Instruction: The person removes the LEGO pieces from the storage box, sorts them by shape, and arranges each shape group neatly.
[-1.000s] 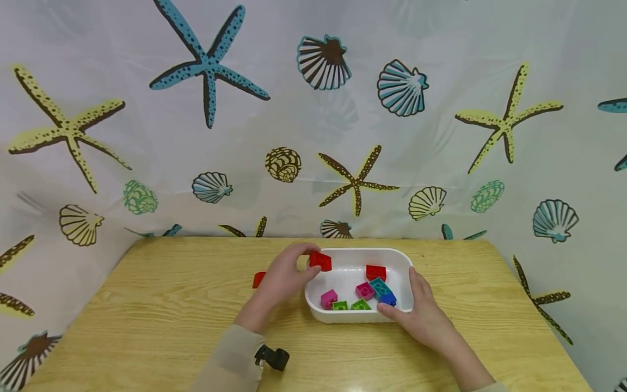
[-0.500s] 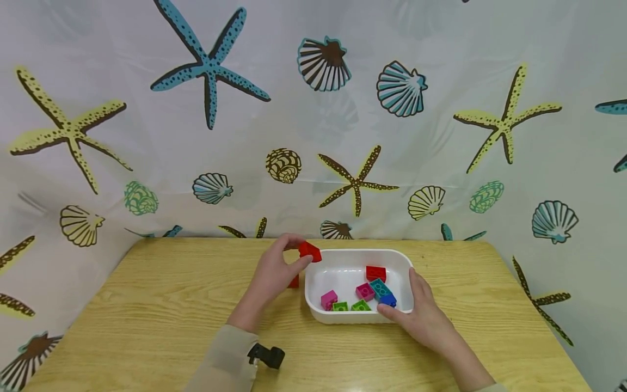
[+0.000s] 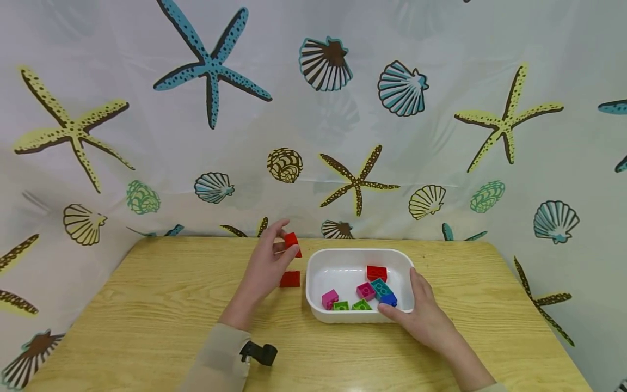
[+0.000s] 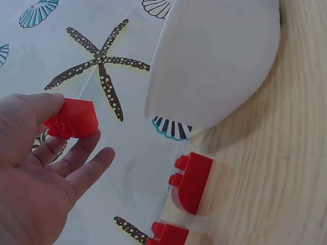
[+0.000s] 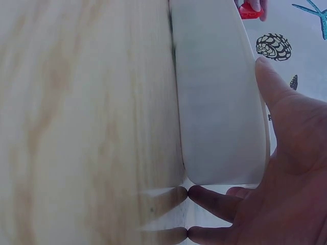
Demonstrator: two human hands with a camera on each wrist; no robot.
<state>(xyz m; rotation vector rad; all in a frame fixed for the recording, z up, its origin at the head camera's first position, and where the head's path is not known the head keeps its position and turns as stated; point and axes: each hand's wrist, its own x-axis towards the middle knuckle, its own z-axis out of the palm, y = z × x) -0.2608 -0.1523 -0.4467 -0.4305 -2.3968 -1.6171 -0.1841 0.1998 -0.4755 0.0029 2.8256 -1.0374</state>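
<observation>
My left hand (image 3: 262, 264) pinches a red toy building brick (image 3: 292, 240) between thumb and fingers, raised above the table left of the tray. In the left wrist view the brick's studs face the palm. Two more red bricks lie below: a curved one (image 4: 194, 182) and another (image 4: 171, 235) cut by the frame's edge. The head view shows one red brick (image 3: 290, 279); the hand apparently hides the other. My right hand (image 3: 426, 316) rests at the right end of the white tray (image 3: 357, 317), thumb on its near rim, fingers extended along its end wall.
Inside the tray lie a red brick (image 3: 376, 273), a teal brick (image 3: 380, 287), a blue brick (image 3: 389, 299), pink bricks (image 3: 330, 298) and green bricks (image 3: 361, 305). Behind the wooden table (image 3: 161, 305) hangs a seashell-print curtain (image 3: 245, 136).
My left hand has carried the red brick left, from over the tray's left end to outside it, turning it on the way. The right hand and tray stay in place.
</observation>
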